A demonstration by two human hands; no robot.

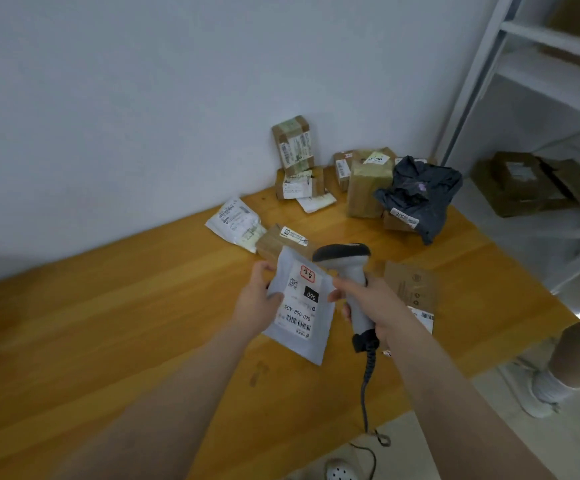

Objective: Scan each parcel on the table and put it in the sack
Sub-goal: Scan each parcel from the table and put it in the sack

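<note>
We see the person only in parts. The left hand point(257, 299) and right hand point(375, 303) are bare, and so are the left forearm point(177, 393) and right forearm point(455, 393), uncovered all the way to the lower edge of the view. At the far right we make out a bare lower leg point(579, 351) in a white sock point(550, 388) and a pale shoe point(527, 400); we cannot tell whether it belongs to the same person.
</note>
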